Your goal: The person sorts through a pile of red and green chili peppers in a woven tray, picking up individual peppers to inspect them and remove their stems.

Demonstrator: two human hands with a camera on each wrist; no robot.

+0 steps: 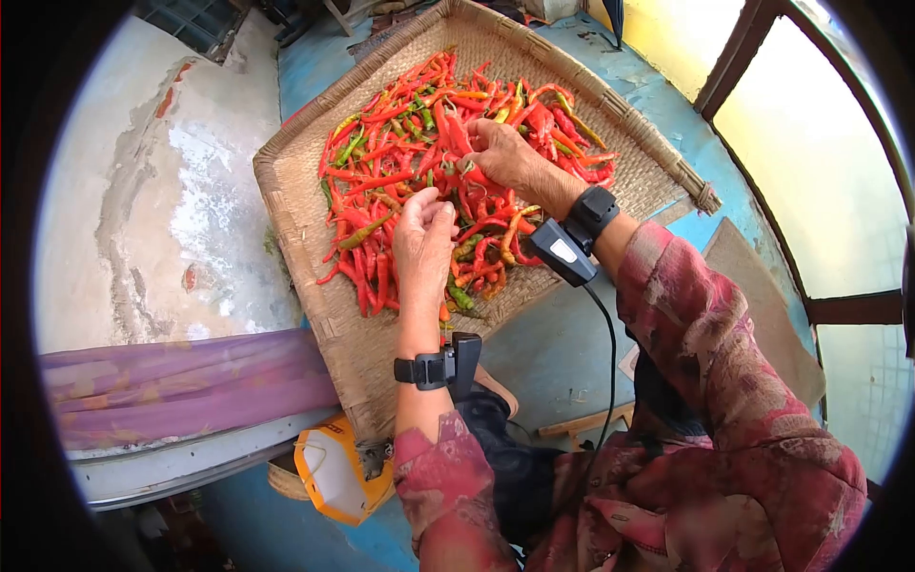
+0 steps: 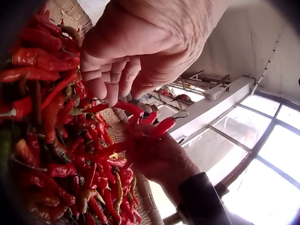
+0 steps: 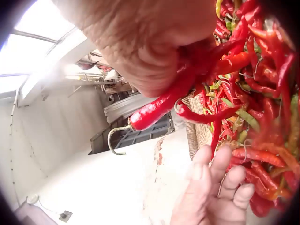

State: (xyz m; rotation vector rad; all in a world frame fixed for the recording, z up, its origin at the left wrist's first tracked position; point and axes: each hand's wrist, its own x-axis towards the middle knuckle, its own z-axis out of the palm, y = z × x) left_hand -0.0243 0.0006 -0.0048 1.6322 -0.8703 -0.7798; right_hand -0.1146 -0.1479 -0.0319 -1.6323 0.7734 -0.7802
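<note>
A shallow woven tray (image 1: 295,205) bears a broad heap of chili peppers (image 1: 381,157), mostly red with some green and yellowish ones. Over the heap's right part, my right hand (image 1: 510,157) grips several red chili peppers (image 3: 152,112); one glossy pod juts out with its curved green stem free. My left hand (image 1: 424,243) hovers at the near side of the heap, its fingers loosely bent and apart from the thumb. In the right wrist view the left palm (image 3: 225,208) shows nothing held. From the left wrist, the gripped pods (image 2: 164,126) appear just beyond the left fingertips.
An orange-and-white container (image 1: 348,472) stands below the tray's near corner. Purple cloth (image 1: 191,391) covers a ledge on the left, beside a peeling wall (image 1: 210,191). Framed windows (image 1: 810,143) line the right. A small wooden piece (image 1: 586,419) lies low near the legs.
</note>
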